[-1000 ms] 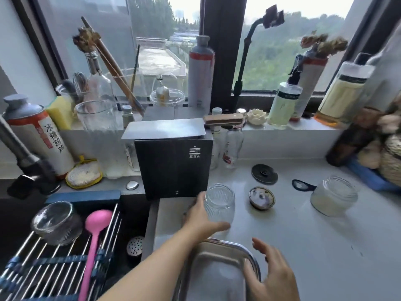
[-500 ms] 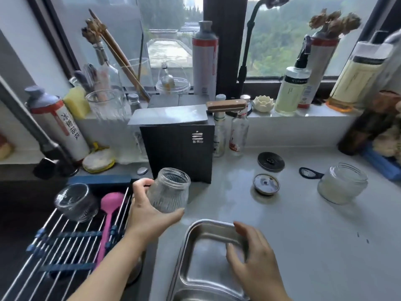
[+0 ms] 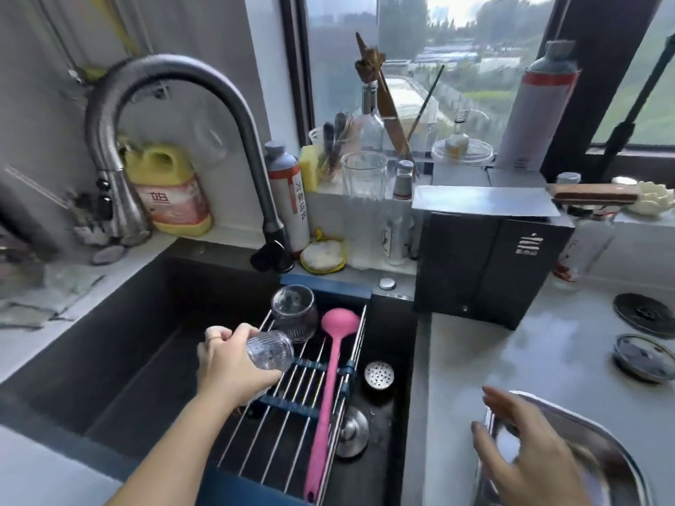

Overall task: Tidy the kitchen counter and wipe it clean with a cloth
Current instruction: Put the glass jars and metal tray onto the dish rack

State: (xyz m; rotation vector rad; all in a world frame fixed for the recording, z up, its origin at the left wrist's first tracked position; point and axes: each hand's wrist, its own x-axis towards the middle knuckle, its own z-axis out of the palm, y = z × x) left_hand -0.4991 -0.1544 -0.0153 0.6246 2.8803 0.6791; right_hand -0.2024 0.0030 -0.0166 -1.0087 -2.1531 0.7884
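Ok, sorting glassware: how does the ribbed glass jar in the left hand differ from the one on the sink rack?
The held ribbed glass jar tilts sideways, the racked ribbed glass jar stands. The left hand grips the held one; the racked one sits free. Both are clear.

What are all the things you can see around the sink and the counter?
counter: one, pale grey, right side
sink: one, dark, left of the counter
faucet: one, grey, arching over the sink
drying rack: one, steel with blue straps, across the sink
ribbed jars: two, clear, one standing on the rack, one held at its left edge
ladle: one, pink, lying on the rack
detergent jug: one, yellow, behind the faucet
canisters: two, grey and red, by faucet and window
box: one, black, back of the counter
lids: two, dark, counter's right edge
tray: one, steel, counter's near edge
left hand: grips one jar
right hand: fingers spread at the tray, blurred
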